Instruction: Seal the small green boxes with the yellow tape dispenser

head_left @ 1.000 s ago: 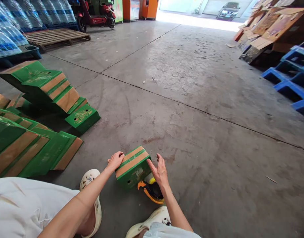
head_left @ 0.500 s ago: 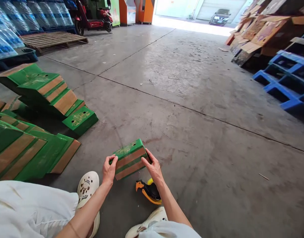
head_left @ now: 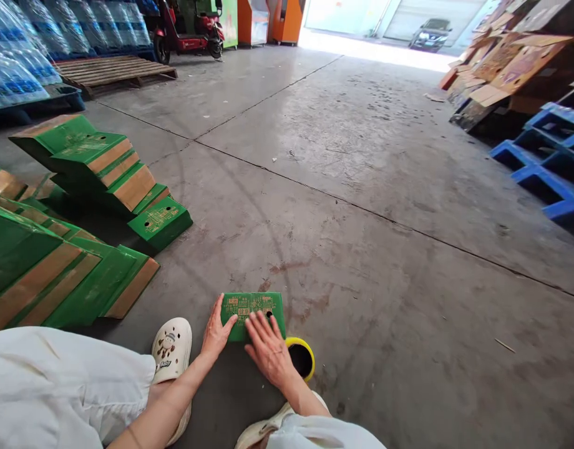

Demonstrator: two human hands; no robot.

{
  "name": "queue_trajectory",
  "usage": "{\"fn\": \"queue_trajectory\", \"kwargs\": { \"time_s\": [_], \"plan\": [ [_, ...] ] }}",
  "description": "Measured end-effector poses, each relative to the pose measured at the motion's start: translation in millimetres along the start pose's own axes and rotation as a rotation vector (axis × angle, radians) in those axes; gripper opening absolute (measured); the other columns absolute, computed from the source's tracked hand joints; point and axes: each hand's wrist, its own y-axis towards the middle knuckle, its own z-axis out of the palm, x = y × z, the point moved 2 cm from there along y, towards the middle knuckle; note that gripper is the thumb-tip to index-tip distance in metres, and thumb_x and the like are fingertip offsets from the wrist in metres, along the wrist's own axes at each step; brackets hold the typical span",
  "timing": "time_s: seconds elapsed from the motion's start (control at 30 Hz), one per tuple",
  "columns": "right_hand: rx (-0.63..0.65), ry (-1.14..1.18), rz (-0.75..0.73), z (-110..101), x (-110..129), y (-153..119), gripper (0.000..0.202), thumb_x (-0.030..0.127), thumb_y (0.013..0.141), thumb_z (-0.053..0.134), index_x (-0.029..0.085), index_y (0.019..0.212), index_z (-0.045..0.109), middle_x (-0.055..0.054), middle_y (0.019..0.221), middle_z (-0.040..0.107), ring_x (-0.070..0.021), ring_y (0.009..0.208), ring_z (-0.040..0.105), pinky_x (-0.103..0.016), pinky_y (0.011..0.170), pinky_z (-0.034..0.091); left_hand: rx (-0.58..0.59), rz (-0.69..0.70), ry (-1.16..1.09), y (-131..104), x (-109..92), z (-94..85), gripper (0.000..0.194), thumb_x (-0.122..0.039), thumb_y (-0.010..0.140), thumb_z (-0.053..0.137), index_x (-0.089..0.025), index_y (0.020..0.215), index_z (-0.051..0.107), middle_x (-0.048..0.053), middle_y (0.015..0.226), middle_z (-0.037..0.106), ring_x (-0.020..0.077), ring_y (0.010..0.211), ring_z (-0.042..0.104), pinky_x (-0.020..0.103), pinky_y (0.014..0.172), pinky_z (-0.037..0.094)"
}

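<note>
Lower centre: left hand (head_left: 216, 332) holds green box (head_left: 243, 304) by left end, likely steadying it; right hand (head_left: 271, 354) flat across it.

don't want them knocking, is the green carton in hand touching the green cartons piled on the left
Apart: the head view shows grey floor between the green carton and the piled cartons.
</note>
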Motion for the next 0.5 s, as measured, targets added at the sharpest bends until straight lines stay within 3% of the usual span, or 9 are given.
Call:
{"fn": "queue_trajectory", "kwargs": {
  "time_s": [0.07,0.13,0.37,0.43,0.5],
  "plan": [
    [0.102,0.000,-0.179,-0.7,6.1,6.1,0.075,0.040,0.105,0.059,0.028,0.171,0.027,-0.008,0.174,0.032,-0.0275,0.162,0.028,-0.053,0.134,0.021,0.028,0.009,-0.020,6.6,-0.3,-3.0,0.081,-0.038,0.092,0.067,-0.027,0.164,0.032,0.009,0.173,0.036,0.0251,0.161,0.032,0.044,0.133,0.025],
    [0.121,0.002,-0.187,-4.5,3.3,15.0,0.080,0.049,0.105,0.060,0.027,0.172,0.024,-0.008,0.174,0.032,-0.0272,0.162,0.030,-0.051,0.134,0.019,0.048,0.015,-0.029,11.1,0.7,-5.6,0.084,-0.039,0.092,0.068,-0.026,0.166,0.030,0.010,0.174,0.035,0.0260,0.161,0.034,0.043,0.132,0.027],
    [0.097,-0.011,-0.059,-24.0,-19.1,65.5,0.074,0.058,0.104,0.058,0.030,0.168,0.035,-0.007,0.171,0.039,-0.0281,0.160,0.034,-0.055,0.134,0.014,0.063,-0.116,-0.012,18.5,5.4,-9.3,0.100,-0.040,0.085,0.080,-0.023,0.168,0.028,0.015,0.169,0.043,0.0297,0.155,0.044,0.043,0.126,0.037],
    [0.104,-0.015,0.040,-30.0,-26.5,78.0,0.075,0.060,0.102,0.060,0.029,0.167,0.038,-0.009,0.170,0.042,-0.0308,0.160,0.034,-0.060,0.133,0.012,0.053,-0.138,-0.023,19.9,5.5,-10.1,0.100,-0.042,0.081,0.084,-0.019,0.165,0.034,0.017,0.166,0.047,0.0306,0.153,0.047,0.041,0.125,0.038],
    [0.086,-0.011,0.230,-37.8,-39.0,83.6,0.072,0.060,0.100,0.063,0.026,0.162,0.048,-0.014,0.167,0.047,-0.0353,0.158,0.036,-0.067,0.130,0.011,0.083,-0.165,-0.071,20.4,5.4,-10.3,0.094,-0.047,0.079,0.086,-0.017,0.159,0.045,0.018,0.157,0.057,0.0309,0.146,0.055,0.039,0.121,0.043]
  ]
}}
